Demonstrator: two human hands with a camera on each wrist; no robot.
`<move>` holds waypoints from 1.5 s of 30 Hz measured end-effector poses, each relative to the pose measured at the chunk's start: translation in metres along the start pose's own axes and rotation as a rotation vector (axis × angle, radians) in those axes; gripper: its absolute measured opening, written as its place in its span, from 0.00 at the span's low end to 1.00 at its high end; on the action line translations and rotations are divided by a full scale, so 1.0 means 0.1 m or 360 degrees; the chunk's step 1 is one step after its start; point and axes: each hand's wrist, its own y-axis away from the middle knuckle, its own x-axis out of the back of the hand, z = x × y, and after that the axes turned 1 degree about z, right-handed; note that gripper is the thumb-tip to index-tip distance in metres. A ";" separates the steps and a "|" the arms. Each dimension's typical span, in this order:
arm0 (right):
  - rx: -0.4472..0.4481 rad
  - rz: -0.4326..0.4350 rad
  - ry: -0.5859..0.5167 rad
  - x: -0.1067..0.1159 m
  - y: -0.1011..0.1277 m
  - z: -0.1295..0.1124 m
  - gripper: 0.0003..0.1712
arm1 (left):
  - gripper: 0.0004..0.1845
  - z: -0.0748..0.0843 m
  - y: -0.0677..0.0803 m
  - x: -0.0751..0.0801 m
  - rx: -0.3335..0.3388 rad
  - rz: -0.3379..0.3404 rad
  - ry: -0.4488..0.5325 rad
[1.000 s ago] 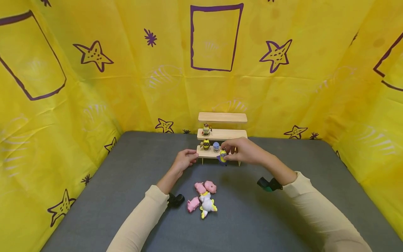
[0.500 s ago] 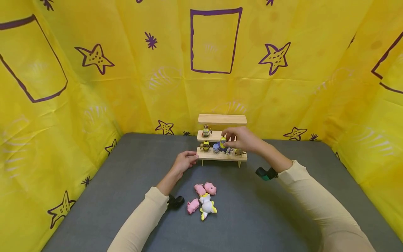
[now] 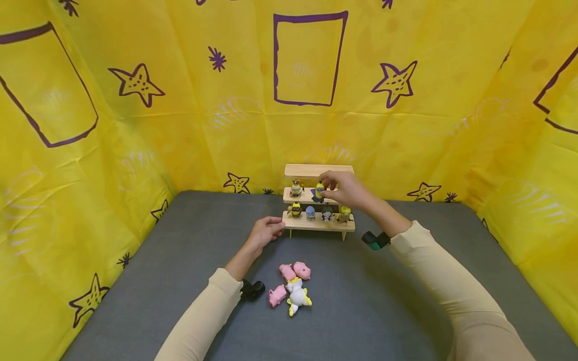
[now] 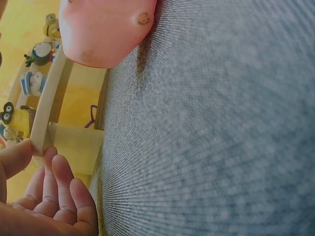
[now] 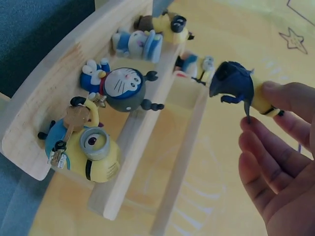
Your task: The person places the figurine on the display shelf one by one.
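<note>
A three-tier wooden shelf [image 3: 318, 201] stands at the back of the grey table. My right hand [image 3: 336, 188] pinches a small yellow figure with a dark blue cape [image 3: 319, 192] just over the middle tier, right of another figure [image 3: 296, 187]. In the right wrist view the caped figure [image 5: 234, 83] sits between thumb and fingertips [image 5: 290, 96], beside the shelf [image 5: 54, 83]. Several figures line the bottom tier, among them a minion [image 5: 93, 152] and a Doraemon [image 5: 123, 88]. My left hand [image 3: 264, 231] pinches the bottom plank's left end [image 4: 47, 113] between thumb and fingers [image 4: 54, 191].
Three pink pig toys [image 3: 287, 271] and a white and yellow unicorn [image 3: 297, 296] lie in a cluster on the grey table [image 3: 406, 301] in front of the shelf. Yellow cloth walls [image 3: 135, 125] with purple stars close in the back and sides. The top tier holds nothing.
My right hand lifted the caped figure from in front of the bottom tier up to the middle tier. The left hand stayed at the shelf's left end.
</note>
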 end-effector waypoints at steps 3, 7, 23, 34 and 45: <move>-0.0017 0.0062 -0.0011 -0.02 -0.05 0.03 0.19 | 0.17 0.00 0.00 0.00 0.0000 0.0001 -0.0002; -0.0040 0.0095 0.0013 -0.03 -0.14 0.05 0.19 | 0.17 0.00 0.00 0.00 0.0001 -0.0009 0.0009; -0.0242 -0.0060 0.0218 -0.21 -0.35 0.17 0.19 | 0.17 -0.01 0.00 0.00 -0.0020 -0.0013 -0.0007; -0.0259 -0.0085 0.0223 -0.32 -0.34 0.21 0.21 | 0.18 0.00 0.00 0.01 -0.0022 -0.0016 -0.0018; -0.0239 -0.0092 0.0244 -0.32 -0.34 0.20 0.21 | 0.17 -0.01 -0.01 0.01 -0.0015 -0.0004 -0.0008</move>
